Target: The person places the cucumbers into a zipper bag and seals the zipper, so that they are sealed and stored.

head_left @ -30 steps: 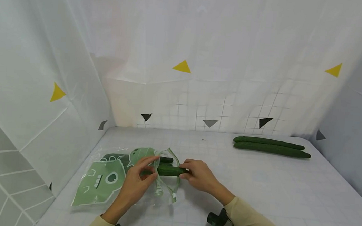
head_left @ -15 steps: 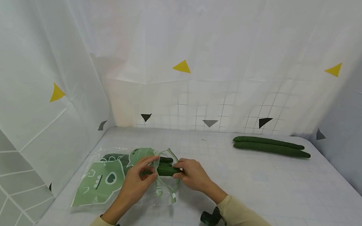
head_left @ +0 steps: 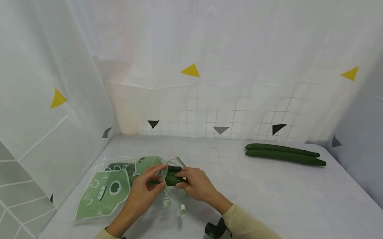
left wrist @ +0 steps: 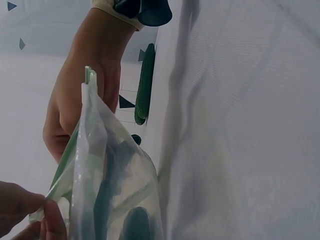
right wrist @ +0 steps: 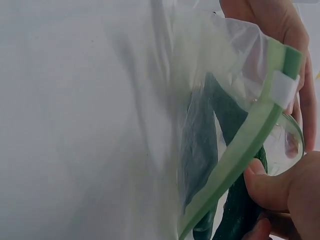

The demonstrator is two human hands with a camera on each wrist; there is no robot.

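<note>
A clear zip bag (head_left: 102, 196) with a green cartoon print lies on the left of the table, its mouth facing right. My left hand (head_left: 142, 195) pinches the film near the mouth between thumb and fingertips; the left wrist view shows the pinch at its lower left. With my right hand (head_left: 195, 185) I grip the end of a cucumber (head_left: 173, 180), most of which lies inside the bag. Behind it, another cucumber (head_left: 175, 168) is in the bag too. In the right wrist view, the green zip strip carries a white slider (right wrist: 284, 90), and my right thumb presses on the cucumber.
Two long cucumbers (head_left: 284, 157) lie side by side at the back right of the white table (head_left: 272, 197). A white sheet (head_left: 197, 32) with yellow and black triangles hangs behind, and further sheets stand at both sides.
My right hand has moved left, pushing the cucumber deeper into the bag, so less of it sticks out. The left hand stays at the bag's mouth.
</note>
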